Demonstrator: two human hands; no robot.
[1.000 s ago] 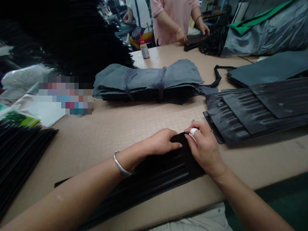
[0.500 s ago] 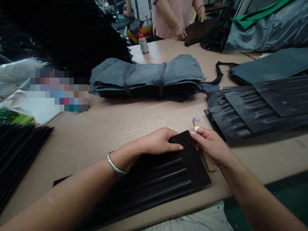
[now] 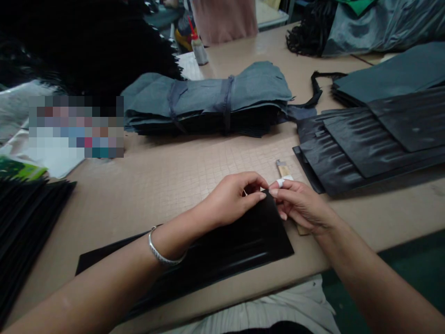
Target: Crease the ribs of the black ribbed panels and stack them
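Note:
A long black sheet with faint ridges lies along the table's front edge. My left hand, a silver bangle on its wrist, pinches the sheet's upper right corner between thumb and fingers. Close against it, my right hand has thumb and forefinger pressed together at the same corner, with a white wrap on one finger. Partly hidden behind my right hand is a wooden-handled tool with a metal tip, flat on the table.
A tied bundle of grey-blue pieces lies across the middle. Black ridged sheets are stacked at the right, black pieces at the left. A red-tipped bottle stands near a person in pink.
My left hand has moved from the sheet's top edge to its corner, and the two hands' fingertips are closer together. The person's hands and the brown piece are out of view.

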